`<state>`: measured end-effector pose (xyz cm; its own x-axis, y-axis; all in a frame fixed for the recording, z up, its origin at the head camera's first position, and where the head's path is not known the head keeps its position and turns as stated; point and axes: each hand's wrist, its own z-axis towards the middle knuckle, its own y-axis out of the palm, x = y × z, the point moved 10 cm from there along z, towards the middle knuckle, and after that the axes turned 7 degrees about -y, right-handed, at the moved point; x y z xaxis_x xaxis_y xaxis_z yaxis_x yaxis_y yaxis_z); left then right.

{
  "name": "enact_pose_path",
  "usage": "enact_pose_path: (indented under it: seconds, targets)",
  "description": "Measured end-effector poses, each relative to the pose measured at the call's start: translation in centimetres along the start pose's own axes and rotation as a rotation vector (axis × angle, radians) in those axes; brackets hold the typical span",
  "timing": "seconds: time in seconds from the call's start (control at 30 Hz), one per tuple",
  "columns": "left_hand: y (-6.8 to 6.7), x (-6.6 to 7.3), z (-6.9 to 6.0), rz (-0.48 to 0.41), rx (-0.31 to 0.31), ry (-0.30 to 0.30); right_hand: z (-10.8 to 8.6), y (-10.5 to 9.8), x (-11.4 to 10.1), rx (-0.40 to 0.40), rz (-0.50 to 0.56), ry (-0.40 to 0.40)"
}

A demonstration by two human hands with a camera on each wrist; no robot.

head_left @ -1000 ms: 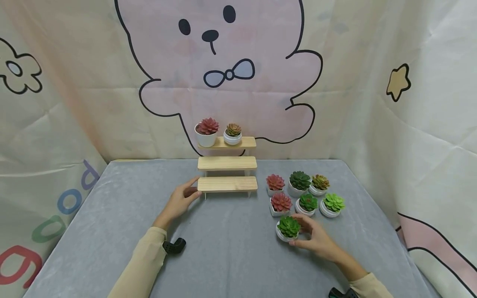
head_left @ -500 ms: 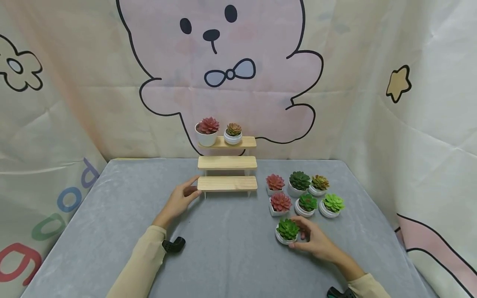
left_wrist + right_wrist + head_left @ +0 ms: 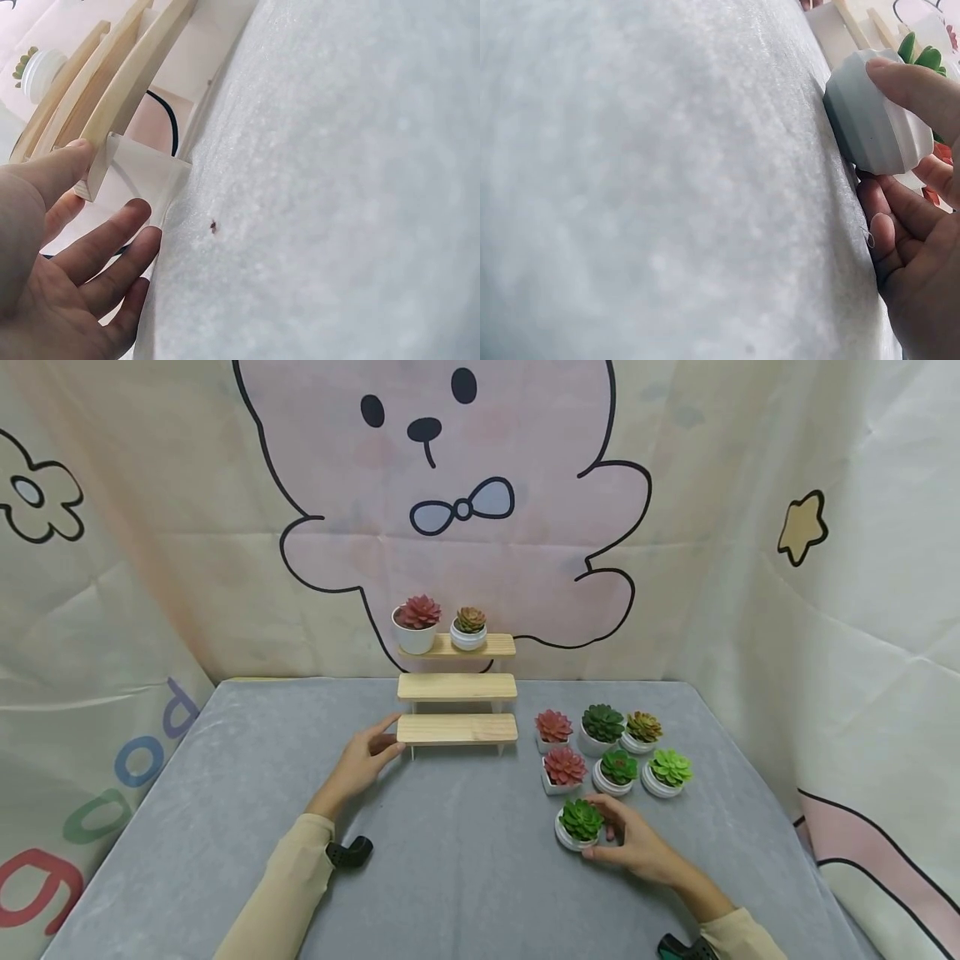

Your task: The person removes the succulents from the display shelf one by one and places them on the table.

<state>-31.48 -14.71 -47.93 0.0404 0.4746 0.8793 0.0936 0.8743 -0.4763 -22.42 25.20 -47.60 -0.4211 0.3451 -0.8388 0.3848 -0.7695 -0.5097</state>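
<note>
A three-tiered wooden display stand (image 3: 457,729) stands at the back middle of the table. My left hand (image 3: 360,768) pinches the left end of its lowest board between thumb and index finger; in the left wrist view the other fingers of that hand (image 3: 82,285) are spread apart beside the clear leg. At the front of the group of pots, my right hand (image 3: 637,847) holds a green potted succulent (image 3: 579,821) by its right side. Seen from the right wrist, thumb and fingers grip its ribbed white pot (image 3: 874,116), which sits on or just over the cloth.
On the top tier stand a red succulent (image 3: 417,622) and a brownish-orange one (image 3: 468,628) in white pots. Several more potted succulents, including a bright green one (image 3: 667,771), cluster right of the stand. Grey cloth (image 3: 442,860) covers the table; a printed curtain (image 3: 525,568) hangs behind.
Almost nothing differs. The green succulent and my right hand have shifted only very slightly; my left hand stays at the stand.
</note>
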Motion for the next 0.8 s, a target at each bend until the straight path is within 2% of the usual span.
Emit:
enact_pose_path:
  seconds: [0.17,0.47,0.6,0.8]
  targets:
    - [0.0,0.1,-0.1,-0.007,-0.006,0.009,-0.1,0.1,0.1,-0.008,0.001,0.013]
    - [0.2,-0.1,-0.2,-0.01,-0.01,0.014,-0.2,0.0,-0.4,0.003,0.008,-0.015]
    - [0.2,0.0,-0.1,-0.011,-0.006,0.012,-0.1,-0.5,-1.0,0.019,-0.013,-0.049]
    - [0.1,0.0,0.1,-0.007,-0.001,0.009,0.4,-1.4,-1.7,0.037,-0.056,-0.021]
